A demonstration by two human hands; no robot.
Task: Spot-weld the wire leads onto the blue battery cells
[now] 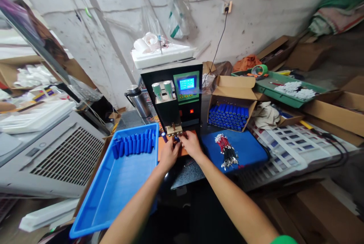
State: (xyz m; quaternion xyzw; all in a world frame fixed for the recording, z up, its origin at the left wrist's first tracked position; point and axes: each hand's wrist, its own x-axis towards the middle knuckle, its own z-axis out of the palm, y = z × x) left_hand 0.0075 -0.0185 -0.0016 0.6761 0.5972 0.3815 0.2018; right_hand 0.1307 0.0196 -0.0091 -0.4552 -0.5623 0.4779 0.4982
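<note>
Both hands meet under the head of a black spot welder (150, 77) with a lit blue display. My left hand (170, 154) is closed round a blue battery cell (176, 138), mostly hidden by the fingers. My right hand (191, 144) pinches close beside that cell, just below the electrodes (174, 129); what its fingertips hold is too small to make out. Another blue cell (164, 137) stands left of the electrodes on an orange board (161, 149). On a blue pad (253, 149) to the right lies a bundle of red and black wire leads (226, 151) with white connectors.
A blue tray (113, 198) at left holds a row of blue cells (133, 144). Behind the pad, a cardboard box (234, 91) is packed with blue cells. A steel flask (139, 101) stands left of the welder. A green tray (295, 100) lies at back right.
</note>
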